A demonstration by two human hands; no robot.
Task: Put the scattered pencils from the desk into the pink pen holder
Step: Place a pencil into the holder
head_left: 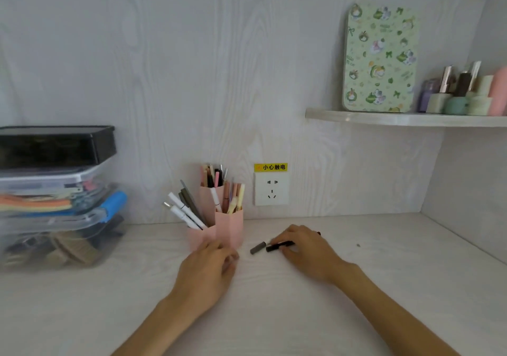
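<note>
Fingers of the right hand are curled down over two dark pencils on the desk, so that hand looks like it's gripping or at least pinning them. A black pencil pokes out to the left of those fingertips, and a grey pencil lies just past it, a little further left, tip angled toward the holder. Can't really tell if the grey one is actually pinched or just lying beside the fingers, it's kinda blurry there.

Left hand sits palm down with its fingers loosely bent, right at the base of the pink pen holder. Fingertips look like they touch the holder's front, but motion blur makes it hard to say whether they hold it.

Just beyond the left fingertips, the holder stands upright, already stuffed with pens and markers in its compartments. Behind the right fingers, on the back wall, is a white wall socket with a yellow sticker on top. Way off to the left of the left hand is a stack of clear storage boxes. Up and to the right of everything, a shelf carries a green patterned tin and some small bottles.
</note>
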